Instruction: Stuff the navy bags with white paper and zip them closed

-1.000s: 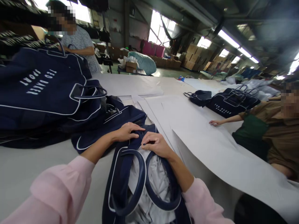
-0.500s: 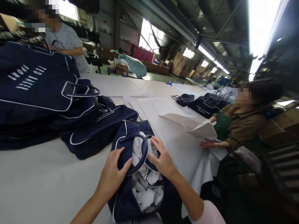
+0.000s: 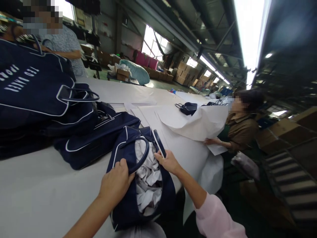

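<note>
In front of me a navy holdall bag (image 3: 119, 201) with white piping stands with its top open. Crumpled white paper (image 3: 148, 175) fills it. My left hand (image 3: 116, 180) is closed on the bag's left side, at the lower end of a looped handle (image 3: 145, 157). On the opposite side, my right hand (image 3: 169, 162) pinches the bag's right edge by the other handle (image 3: 159, 142), which stands up and leans outward. The fingertips of both hands are partly hidden.
Stacked navy bags (image 3: 32, 82) lie at the left on the white-covered table (image 3: 61, 191). A person (image 3: 241, 124) at the right handles a large paper sheet (image 3: 198, 122). Another person (image 3: 66, 46) stands behind the stack. Small dark bags (image 3: 188, 108) lie farther back.
My fingers have closed on the two sides of the bag. The handles have parted and the opening is wider. The person at the right has lifted the paper sheet higher.
</note>
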`<state>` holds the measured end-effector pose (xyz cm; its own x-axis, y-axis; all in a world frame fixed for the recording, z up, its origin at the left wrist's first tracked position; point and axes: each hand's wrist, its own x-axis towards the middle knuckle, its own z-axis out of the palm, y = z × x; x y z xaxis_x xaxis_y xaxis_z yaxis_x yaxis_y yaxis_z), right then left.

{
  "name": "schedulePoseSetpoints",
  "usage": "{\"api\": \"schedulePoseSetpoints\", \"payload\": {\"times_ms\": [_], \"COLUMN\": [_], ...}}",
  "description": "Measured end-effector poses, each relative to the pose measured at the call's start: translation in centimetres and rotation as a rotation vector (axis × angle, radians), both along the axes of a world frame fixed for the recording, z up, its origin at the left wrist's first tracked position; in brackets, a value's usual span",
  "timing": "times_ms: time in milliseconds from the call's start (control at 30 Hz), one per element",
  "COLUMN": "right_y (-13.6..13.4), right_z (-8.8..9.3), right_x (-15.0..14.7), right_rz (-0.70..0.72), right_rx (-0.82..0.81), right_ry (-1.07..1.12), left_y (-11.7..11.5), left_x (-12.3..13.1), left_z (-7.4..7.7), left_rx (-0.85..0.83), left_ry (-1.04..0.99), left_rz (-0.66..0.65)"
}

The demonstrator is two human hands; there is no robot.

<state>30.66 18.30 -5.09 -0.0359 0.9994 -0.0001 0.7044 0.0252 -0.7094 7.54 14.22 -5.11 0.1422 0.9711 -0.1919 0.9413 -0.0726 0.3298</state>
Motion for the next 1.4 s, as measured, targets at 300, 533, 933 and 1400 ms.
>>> {"api": "schedulePoseSetpoints", "payload": {"times_ms": [300,533,933,1400], "right_y": [-3.7,-6.0,-6.3,-6.0], "right_z": [-0.3,-0.6,3.5,-2.2], "right_x": [-5.2,-2.7,-2.0,-5.4], "right_rz": [-0.041,-0.242,-0.135,0.238], "right_rx": [0.306,0.442,-0.088,-0.371], "right_ry": [0.088,-0.290,-0.665,0.340], "left_y": [-1.1,-2.3,-4.2,-2.6], "left_x": [0.9,-0.6,-1.3,-2.6], "left_z": [-0.8,-0.2,1.5,-4.4], "left_rx": [0.236,0.260,-0.060,-0.038], "left_ry": [-0.005,0.019,0.149,-0.844], "left_rz": [0.096,0.185,0.248,-0.015]}}
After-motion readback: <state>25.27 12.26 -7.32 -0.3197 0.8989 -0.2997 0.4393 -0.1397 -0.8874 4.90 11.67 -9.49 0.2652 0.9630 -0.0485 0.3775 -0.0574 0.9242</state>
